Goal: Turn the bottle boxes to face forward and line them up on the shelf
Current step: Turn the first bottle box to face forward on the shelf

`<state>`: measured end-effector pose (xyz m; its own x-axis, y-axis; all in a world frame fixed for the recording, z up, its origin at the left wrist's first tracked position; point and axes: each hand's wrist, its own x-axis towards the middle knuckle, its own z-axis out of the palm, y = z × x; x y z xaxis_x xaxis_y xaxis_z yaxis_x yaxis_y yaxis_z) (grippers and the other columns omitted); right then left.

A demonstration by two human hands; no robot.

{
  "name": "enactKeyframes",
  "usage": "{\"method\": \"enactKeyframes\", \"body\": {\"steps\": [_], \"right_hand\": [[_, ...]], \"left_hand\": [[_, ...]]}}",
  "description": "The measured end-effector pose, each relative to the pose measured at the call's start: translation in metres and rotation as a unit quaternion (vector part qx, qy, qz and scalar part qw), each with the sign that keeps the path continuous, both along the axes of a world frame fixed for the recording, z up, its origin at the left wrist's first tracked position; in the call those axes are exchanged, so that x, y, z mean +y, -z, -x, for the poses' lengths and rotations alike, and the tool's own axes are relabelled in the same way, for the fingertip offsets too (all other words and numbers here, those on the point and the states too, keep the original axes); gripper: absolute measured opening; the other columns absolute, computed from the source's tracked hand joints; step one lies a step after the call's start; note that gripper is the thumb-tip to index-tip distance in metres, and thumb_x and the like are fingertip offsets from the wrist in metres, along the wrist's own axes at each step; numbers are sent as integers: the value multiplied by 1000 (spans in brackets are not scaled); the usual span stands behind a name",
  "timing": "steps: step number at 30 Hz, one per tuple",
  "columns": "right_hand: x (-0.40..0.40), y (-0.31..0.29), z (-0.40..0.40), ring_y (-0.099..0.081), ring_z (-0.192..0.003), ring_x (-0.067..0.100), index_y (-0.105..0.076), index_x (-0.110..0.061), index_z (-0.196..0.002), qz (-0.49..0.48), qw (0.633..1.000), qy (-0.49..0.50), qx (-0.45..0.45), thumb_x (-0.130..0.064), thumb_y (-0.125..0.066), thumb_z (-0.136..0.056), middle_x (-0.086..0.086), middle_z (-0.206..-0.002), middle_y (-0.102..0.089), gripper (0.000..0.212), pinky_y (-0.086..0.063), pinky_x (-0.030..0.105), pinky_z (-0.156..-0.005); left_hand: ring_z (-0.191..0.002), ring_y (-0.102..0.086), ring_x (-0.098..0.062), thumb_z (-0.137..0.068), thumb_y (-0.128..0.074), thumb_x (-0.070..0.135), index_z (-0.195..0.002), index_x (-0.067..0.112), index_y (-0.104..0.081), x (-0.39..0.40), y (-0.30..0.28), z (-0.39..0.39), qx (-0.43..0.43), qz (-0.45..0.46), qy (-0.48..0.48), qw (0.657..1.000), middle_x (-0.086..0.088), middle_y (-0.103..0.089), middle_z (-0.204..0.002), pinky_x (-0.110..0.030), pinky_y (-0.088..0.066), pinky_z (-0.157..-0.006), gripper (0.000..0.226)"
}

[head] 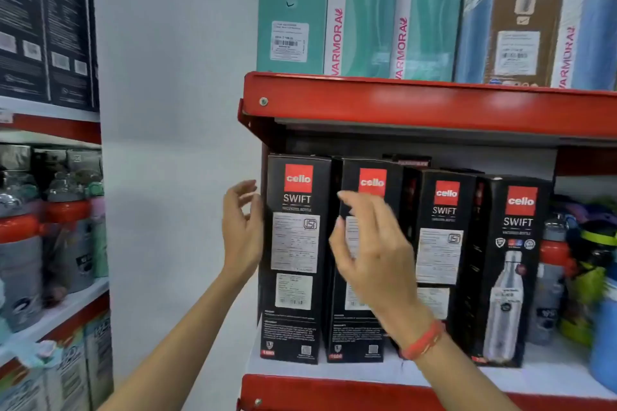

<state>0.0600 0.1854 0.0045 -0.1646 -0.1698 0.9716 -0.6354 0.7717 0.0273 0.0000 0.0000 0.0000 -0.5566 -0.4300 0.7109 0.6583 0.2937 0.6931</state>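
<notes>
Several tall black Cello Swift bottle boxes stand in a row on the white shelf (pixel 551 374). The leftmost box (pixel 293 257), the second box (pixel 360 320) and the third box (pixel 437 243) show label sides. The fourth box (pixel 510 270) shows the bottle picture. My left hand (pixel 242 227) is open beside the left edge of the leftmost box, fingers spread, touching or nearly touching it. My right hand (pixel 370 247), with a red wristband, hovers open in front of the second box and covers its middle.
A red shelf edge (pixel 427 110) runs just above the boxes, with teal and blue Varmora boxes (pixel 364 13) on top. Loose coloured bottles (pixel 587 264) crowd the shelf to the right. A second rack on the left holds grey bottles (pixel 36 237) with red bands.
</notes>
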Motion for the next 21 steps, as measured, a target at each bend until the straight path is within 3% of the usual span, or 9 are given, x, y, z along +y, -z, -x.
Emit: {"method": "enactKeyframes", "body": {"steps": [2,3,5,7,11,15,19,21], "right_hand": [[-23,15,2,-61,-99,16,-50,-10,-132,13,995,26,-96,-28,-51,-93,5,-120,-57,42,-57,27,-74],[-34,26,3,-60,-101,17,-43,-11,-138,12,989,46,-141,-34,-49,-93,6,-128,-51,51,-56,26,-74],[-56,47,0,-56,-112,23,-22,-13,-149,20,970,87,-228,-43,-48,-91,10,-144,-34,71,-56,29,-78],[-73,60,-1,-46,-123,28,6,-14,-152,41,951,105,-289,-49,-51,-88,14,-153,-17,92,-53,34,-90],[-98,63,-6,-36,-129,36,30,-13,-144,51,931,130,-338,-60,-58,-81,25,-153,-3,118,-43,38,-102],[-91,44,-9,-27,-138,32,38,-23,-139,44,931,60,-357,-59,-65,-76,15,-155,5,126,-32,36,-109],[-73,26,-3,-26,-142,22,36,-35,-138,51,911,-55,-406,-47,-74,-74,-2,-160,6,128,-30,27,-106],[-69,21,5,-28,-141,18,28,-32,-143,57,902,-86,-420,-37,-76,-75,-1,-161,-5,125,-29,21,-102]], "left_hand": [[-103,-58,-11,-98,-40,36,-121,18,-51,-1,5,2,-115,1,83,990,-3,-61,-123,-34,-49,-95,31],[-99,-61,-10,-98,-33,45,-119,19,-54,-2,10,3,-172,11,131,976,-1,-66,-119,-34,-50,-92,39],[-82,-67,3,-97,-18,53,-104,31,-63,-2,16,-1,-243,16,225,944,15,-75,-95,-22,-51,-76,50],[-82,-65,7,-94,-14,60,-103,43,-61,-5,20,-5,-273,38,260,926,23,-70,-91,-23,-45,-75,51],[-105,-58,-6,-88,-28,66,-133,31,-47,-22,24,-12,-258,56,278,923,13,-61,-116,-38,-47,-85,60],[-104,-64,-11,-79,-51,59,-128,29,-46,-48,16,-26,-229,57,275,932,-4,-60,-120,-39,-56,-80,57],[-101,-69,-20,-80,-70,29,-131,31,-42,-67,12,-33,-183,95,260,943,-3,-61,-118,-37,-59,-80,58],[-99,-71,-20,-79,-74,12,-128,35,-42,-67,16,-35,-162,101,270,944,2,-63,-120,-31,-59,-76,63]]}}
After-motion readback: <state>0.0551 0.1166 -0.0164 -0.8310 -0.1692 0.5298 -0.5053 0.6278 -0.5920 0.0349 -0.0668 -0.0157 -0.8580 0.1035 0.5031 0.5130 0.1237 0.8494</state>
